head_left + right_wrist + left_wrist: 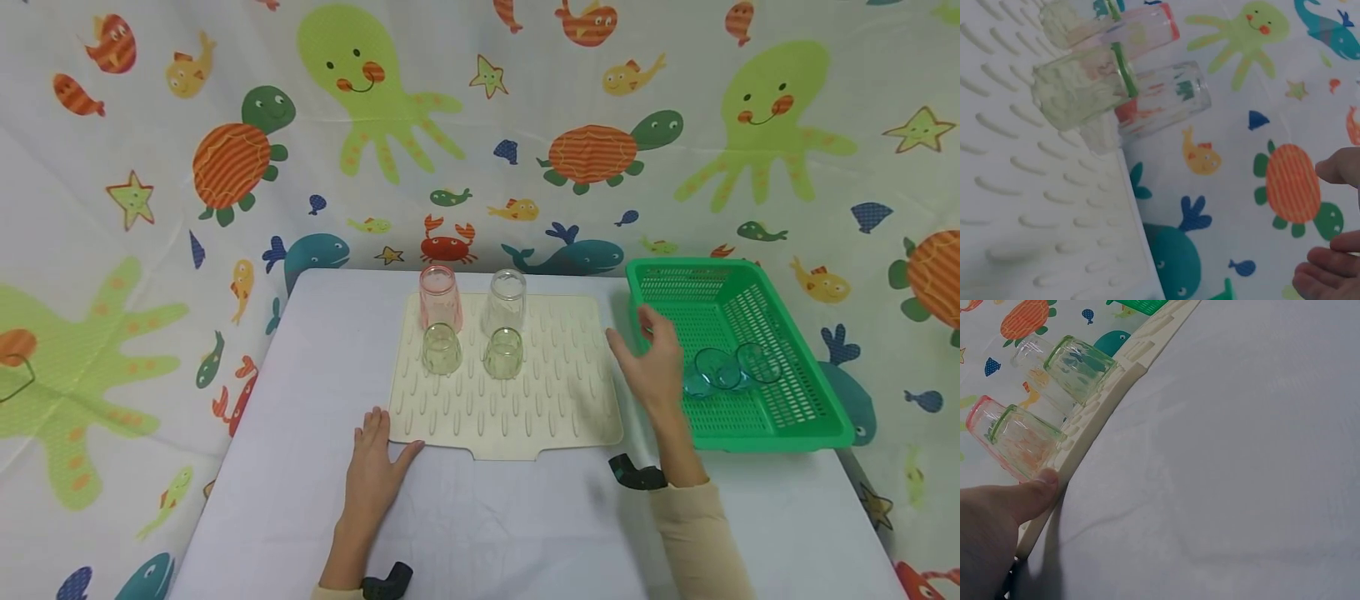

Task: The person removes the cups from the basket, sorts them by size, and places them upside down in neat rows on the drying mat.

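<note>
- Your green basket (772, 442) stands at the right and contains the blue glasses (757, 365); overlapping rims make their exact count uncertain.
- Your cream draining mat (566, 400) carries four glasses; the work seems partway, with the blue ones left.
- Your right hand (657, 362), wide and empty, hangs between mat and basket; your left hand (371, 461), fingers extended, grips nothing and touches the mat's near left corner.
- Tall pink glass (439, 305) and clear glass (506, 302) stand behind two short green glasses (503, 357).

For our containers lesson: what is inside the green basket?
Blue glassware, its count unclear, sits in the green basket. The right hand covers part of the basket's left side; anything behind it cannot be seen.
</note>
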Available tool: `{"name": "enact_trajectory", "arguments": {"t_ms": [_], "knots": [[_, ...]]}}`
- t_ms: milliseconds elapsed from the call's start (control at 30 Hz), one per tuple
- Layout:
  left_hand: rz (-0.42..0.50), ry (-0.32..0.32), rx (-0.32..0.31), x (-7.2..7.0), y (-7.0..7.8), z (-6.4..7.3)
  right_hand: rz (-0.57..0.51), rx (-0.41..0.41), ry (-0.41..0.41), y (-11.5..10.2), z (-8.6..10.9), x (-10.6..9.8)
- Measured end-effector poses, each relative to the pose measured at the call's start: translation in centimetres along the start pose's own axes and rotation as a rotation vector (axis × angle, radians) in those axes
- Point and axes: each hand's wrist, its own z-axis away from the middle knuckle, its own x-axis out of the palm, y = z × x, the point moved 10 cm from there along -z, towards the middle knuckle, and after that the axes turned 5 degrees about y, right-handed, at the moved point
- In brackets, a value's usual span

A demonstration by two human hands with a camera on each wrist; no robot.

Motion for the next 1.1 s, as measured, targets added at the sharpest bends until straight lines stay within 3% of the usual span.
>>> {"name": "enact_trajectory", "arguments": {"t_ms": [400, 700, 1100], "knots": [[-0.020, 0.001, 0.007, -0.1, 0.1, -0.1, 0.076, 0.091, 0.129, 3.7, -0.1, -5.7], [-0.021, -0.003, 0.005, 0.1, 0.1, -0.1, 0.097, 0.265, 0.120, 7.1, 0.7, -8.2], [-0.026, 0.016, -0.003, 0.1, -0.1, 0.0, 0.242, 0.347, 0.096, 10.2, 1.9, -10.1]]}}
